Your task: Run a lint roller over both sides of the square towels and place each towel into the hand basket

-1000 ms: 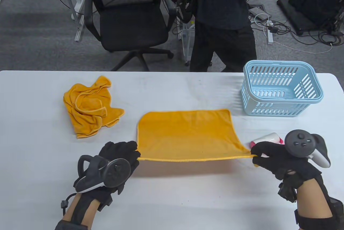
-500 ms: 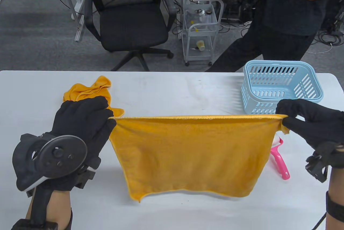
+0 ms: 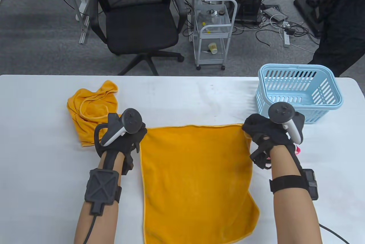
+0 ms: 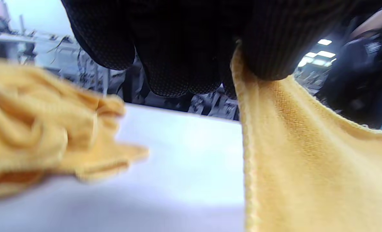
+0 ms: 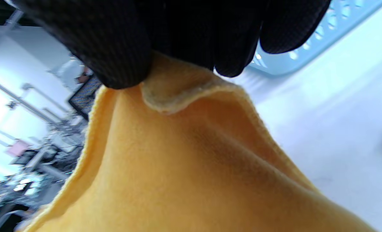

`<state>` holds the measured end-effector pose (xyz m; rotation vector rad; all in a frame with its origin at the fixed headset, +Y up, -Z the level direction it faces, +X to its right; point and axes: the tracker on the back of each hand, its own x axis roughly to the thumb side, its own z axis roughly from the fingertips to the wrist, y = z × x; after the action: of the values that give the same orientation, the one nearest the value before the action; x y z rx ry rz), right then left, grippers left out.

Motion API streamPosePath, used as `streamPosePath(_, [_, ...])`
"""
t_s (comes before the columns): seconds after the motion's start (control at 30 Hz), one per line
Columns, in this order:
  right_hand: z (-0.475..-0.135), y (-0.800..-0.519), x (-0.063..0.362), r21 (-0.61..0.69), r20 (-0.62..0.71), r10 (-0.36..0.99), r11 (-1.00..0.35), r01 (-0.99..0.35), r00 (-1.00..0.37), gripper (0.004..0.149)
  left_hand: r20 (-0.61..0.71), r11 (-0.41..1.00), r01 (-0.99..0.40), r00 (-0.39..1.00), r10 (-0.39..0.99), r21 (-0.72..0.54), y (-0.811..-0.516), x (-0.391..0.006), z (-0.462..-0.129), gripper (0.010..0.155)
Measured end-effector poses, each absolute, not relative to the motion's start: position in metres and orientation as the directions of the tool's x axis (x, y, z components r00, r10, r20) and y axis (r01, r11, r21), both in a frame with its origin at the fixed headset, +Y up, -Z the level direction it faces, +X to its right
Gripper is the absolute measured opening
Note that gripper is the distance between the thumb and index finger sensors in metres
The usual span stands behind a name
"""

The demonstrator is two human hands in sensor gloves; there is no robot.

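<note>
While both hands pinched its far corners, left hand (image 3: 129, 138) and right hand (image 3: 263, 134) spread the towel (image 3: 196, 178) flat for rolling.

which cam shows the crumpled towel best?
Table view: the crumpled towel shows whole, bunched on the table beside the left hand, apart from the flat towel. Left wrist view catches only a blurred part of it at the frame's left. Right wrist view does not show it, only the flat towel's pinched corner.

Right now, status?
Left hand, right hand each pinch a far corner of spread towel. Basket empty. Roller mostly hidden under right hand.
</note>
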<state>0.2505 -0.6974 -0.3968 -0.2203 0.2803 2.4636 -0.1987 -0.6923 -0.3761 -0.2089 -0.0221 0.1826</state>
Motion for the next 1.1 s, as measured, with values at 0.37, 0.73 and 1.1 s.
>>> streamPosePath(0.37, [-0.413, -0.728, 0.229, 0.042, -0.228, 0.404, -0.905, -0.423, -0.886, 0.06, -0.085, 0.969, -0.082, 0.994, 0.063, -0.234, -0.747, -0.199, -0.391, 0.053])
streamPosePath(0.73, [-0.361, -0.701, 0.292, 0.241, -0.204, -0.017, -0.97, -0.034, -0.979, 0.091, 0.193, 0.903, -0.002, 0.977, 0.094, -0.431, -0.754, -0.176, -0.306, 0.066])
streamPosePath(1.1, [-0.326, -0.759, 0.358, 0.475, -0.409, -0.188, -0.879, -0.033, -0.893, 0.099, 0.278, 0.862, 0.163, 0.96, -0.027, -0.48, -0.788, -0.165, -0.273, 0.086])
